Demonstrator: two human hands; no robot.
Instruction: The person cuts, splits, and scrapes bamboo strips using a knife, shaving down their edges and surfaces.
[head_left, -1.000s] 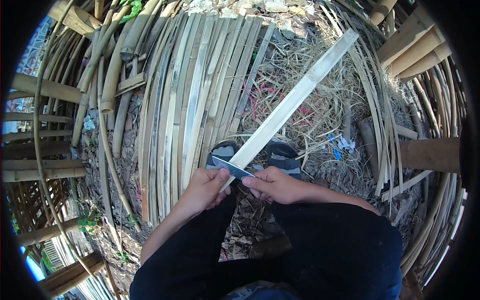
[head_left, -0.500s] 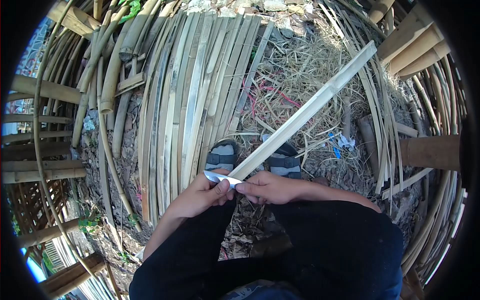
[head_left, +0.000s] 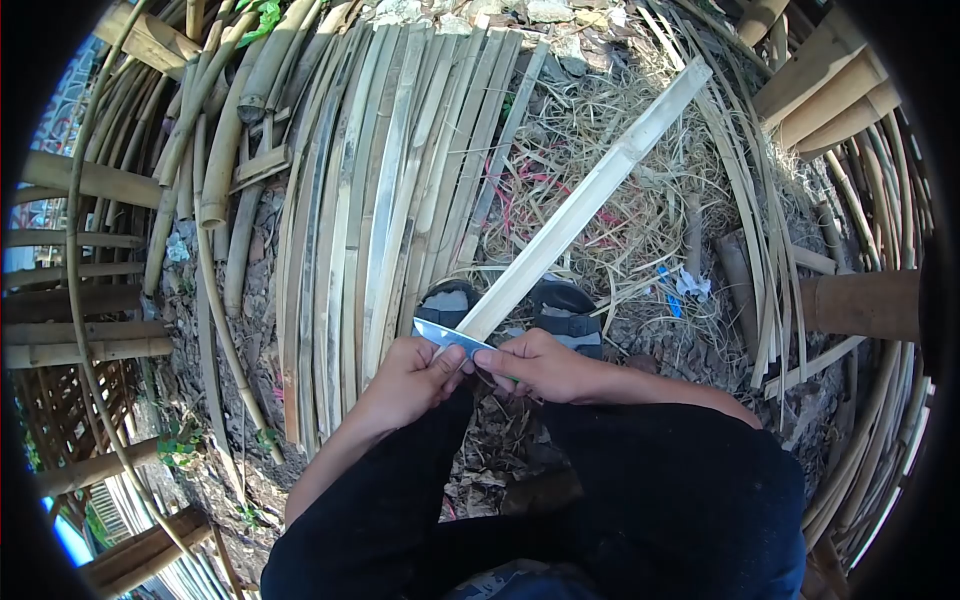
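A long pale bamboo strip [head_left: 570, 223] slants from my lap up toward the upper right. My left hand [head_left: 408, 380] is closed round its near end, which the fingers and blade partly hide. In my right hand [head_left: 535, 362] I grip a knife [head_left: 448, 338] by its handle, mostly covered by my fingers. The shiny blade points left and lies across the strip close to its near end. My left thumb presses at the lower edge of the blade, and both hands almost meet between my knees.
Several split bamboo strips [head_left: 350, 220] lie side by side on the left. Thin shavings [head_left: 590, 180] litter the ground ahead, with pink string among them. My sandalled feet [head_left: 568, 312] are under the strip. Bamboo poles [head_left: 215, 180] stand at left, and a thick bamboo post [head_left: 860, 305] at right.
The bamboo strip's far end has swung left and its length has drawn slightly nearer. The knife has tilted, more blade shows, and my right hand has shifted slightly right and up.
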